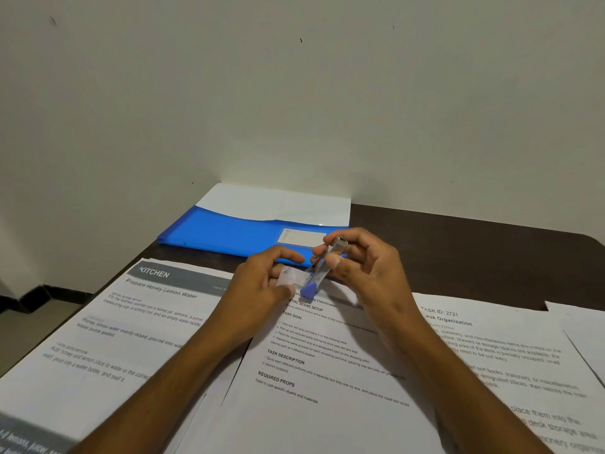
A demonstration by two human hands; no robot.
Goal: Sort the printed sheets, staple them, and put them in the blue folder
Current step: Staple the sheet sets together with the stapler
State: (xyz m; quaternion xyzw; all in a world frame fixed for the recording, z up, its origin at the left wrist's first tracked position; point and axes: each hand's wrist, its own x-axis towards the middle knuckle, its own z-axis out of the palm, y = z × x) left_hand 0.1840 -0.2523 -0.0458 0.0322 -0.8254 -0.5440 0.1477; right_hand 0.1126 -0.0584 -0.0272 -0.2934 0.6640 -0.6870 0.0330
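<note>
Printed sheets lie across the near table: a "KITCHEN" sheet (124, 326) at left, a sheet with "TASK GOAL" text (314, 381) in the middle, a "Desk Organization" sheet (510, 352) at right. My right hand (363, 270) grips a small metal stapler with a blue end (322, 271), lifted and tilted above the middle sheet. My left hand (262, 283) pinches a small pale slip or box (289, 276) right against the stapler. Behind the hands lies the blue folder (222, 232), flat, with white paper (278, 204) sticking out of its far side.
The dark brown table (474, 253) runs to a plain wall behind the folder. Its left edge drops to the floor at lower left. Another white sheet's corner (586, 326) shows at the far right.
</note>
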